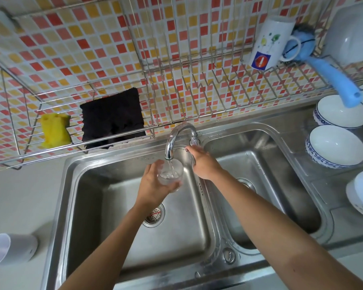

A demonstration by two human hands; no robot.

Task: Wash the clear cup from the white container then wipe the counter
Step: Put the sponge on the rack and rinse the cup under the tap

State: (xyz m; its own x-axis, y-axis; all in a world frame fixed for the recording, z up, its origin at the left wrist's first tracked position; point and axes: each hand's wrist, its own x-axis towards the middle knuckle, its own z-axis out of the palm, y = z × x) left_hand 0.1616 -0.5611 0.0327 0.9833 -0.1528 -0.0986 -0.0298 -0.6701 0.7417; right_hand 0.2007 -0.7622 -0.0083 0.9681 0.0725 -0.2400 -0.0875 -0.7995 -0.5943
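Currently the left hand (153, 183) curls round the clear cup (170, 174) under the running faucet (177, 135) at the basin's (105, 206) twelve o'clock, while the right hand (201, 163), at two o'clock, touches the tap lever (194, 140), grip unclear; a stronger flow could splash or loosen the wet cup.

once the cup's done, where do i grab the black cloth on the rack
Pinch the black cloth by its near edge, coming from the front: it droops over the front rail of the wire rack, while the rest lies flat.
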